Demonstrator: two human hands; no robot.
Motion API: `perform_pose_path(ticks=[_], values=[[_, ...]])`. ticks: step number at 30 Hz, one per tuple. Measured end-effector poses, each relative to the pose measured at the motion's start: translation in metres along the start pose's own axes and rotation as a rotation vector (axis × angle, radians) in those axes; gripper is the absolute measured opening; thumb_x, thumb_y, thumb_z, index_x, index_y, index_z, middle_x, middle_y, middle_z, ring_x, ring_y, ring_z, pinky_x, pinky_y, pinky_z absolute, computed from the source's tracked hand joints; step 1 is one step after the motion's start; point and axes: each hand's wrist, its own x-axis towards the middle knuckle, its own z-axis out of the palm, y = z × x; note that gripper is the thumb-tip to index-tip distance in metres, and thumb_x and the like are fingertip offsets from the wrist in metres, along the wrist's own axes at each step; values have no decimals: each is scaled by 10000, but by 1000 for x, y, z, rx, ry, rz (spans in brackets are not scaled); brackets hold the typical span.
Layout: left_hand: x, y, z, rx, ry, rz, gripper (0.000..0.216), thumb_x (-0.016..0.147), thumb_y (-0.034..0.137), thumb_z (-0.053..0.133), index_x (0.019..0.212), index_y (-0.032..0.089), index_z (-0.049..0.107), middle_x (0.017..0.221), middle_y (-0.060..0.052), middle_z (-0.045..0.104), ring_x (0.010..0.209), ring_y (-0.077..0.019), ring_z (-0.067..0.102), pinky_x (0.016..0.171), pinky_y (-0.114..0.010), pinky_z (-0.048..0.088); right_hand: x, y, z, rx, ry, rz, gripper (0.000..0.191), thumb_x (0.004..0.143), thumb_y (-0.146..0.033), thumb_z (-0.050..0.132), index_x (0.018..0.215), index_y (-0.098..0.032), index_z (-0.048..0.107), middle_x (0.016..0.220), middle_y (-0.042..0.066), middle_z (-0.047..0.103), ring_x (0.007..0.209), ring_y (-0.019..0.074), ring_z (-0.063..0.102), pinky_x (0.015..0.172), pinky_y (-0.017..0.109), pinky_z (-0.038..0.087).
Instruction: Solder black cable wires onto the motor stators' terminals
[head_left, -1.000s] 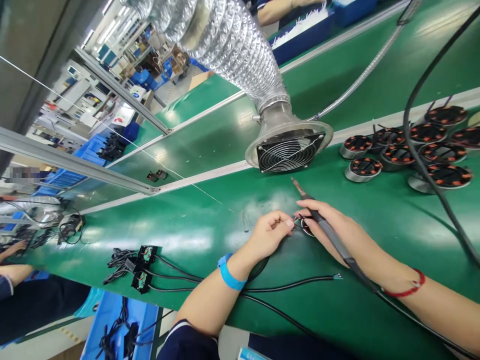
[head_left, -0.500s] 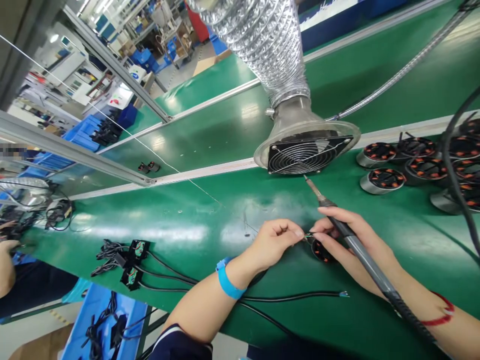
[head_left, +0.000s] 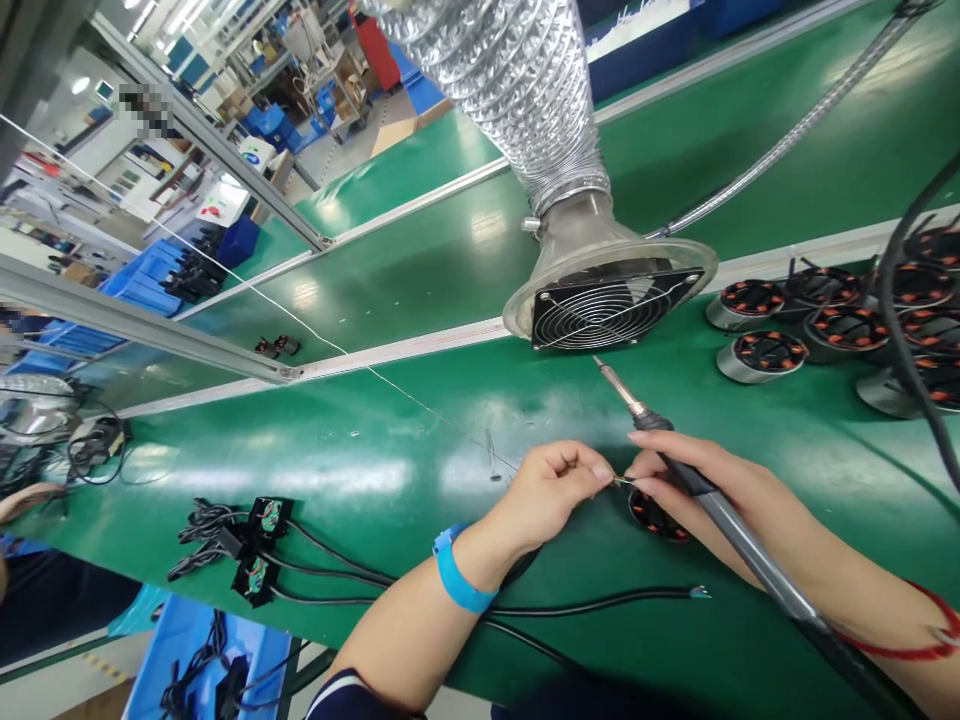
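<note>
My left hand (head_left: pixel 562 492), with a blue wristband, is closed in a pinch on the end of a thin wire (head_left: pixel 622 480). The thumb and fingertip of my right hand (head_left: pixel 697 490) meet the same wire from the other side. Across that hand lies a soldering iron (head_left: pixel 724 515), held with its bare tip pointing up and away, below the fume fan. Under my right fingers sits a round motor part (head_left: pixel 656 515) with orange-red windings, partly hidden. Black cables (head_left: pixel 592 605) run beneath my left forearm; one ends in bared coloured wires.
A fume extractor fan (head_left: pixel 611 315) hangs from a silver duct (head_left: pixel 540 100) ahead. Several metal motor parts (head_left: pixel 761 357) stand at the right. Two black boxes with circuit boards (head_left: pixel 255 575) lie left, above a blue bin (head_left: pixel 251 640). A co-worker's hand (head_left: pixel 30 500) shows at far left.
The soldering iron and my right hand have shifted slightly, the iron's tip a little leftward. My fingertips stay close together at the wire. The whole view has moved a bit.
</note>
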Motion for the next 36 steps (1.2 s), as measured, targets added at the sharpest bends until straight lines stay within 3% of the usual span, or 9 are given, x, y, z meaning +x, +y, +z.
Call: perform_pose_path(ticks=[9,17,22,28,31,36], values=[[1,-2,-4,130,-55,45,585,635,694,790,698,142,608,600,34,532,570,-61,396,577,-243,281,1,-5,3,-43,20,81,326,1012,-220,512,1322,-317,523,796,-34,647,561,90,600,559,186,514],[4,-1,-4,171,-32,65,562,675,689,754,706,149,600,623,34,518,612,-76,406,621,-252,323,-10,12,9,87,13,237,415,986,-341,566,1392,-329,481,948,9,663,683,120,659,629,211,568],[4,1,-6,188,-19,55,566,673,703,741,703,158,590,593,53,464,599,-76,387,621,-253,320,-11,13,9,78,65,263,388,958,-319,575,1339,-287,510,842,-5,652,640,134,643,636,239,575],[4,2,-5,191,-22,63,575,677,714,726,704,158,582,596,56,457,575,-67,356,586,-250,291,-10,8,9,51,45,330,372,973,-394,591,1332,-307,550,862,2,697,674,157,677,671,271,589],[5,1,-5,191,-23,62,576,682,715,723,708,158,580,582,63,442,556,-63,338,570,-249,278,-8,6,10,57,118,311,332,990,-415,569,1304,-306,568,838,-7,702,678,153,685,680,262,590],[5,0,-5,210,-22,66,576,682,715,716,708,155,580,602,50,472,574,-67,363,577,-248,273,-5,9,9,75,21,290,335,974,-355,587,1301,-288,560,842,-5,730,671,154,699,642,251,585]])
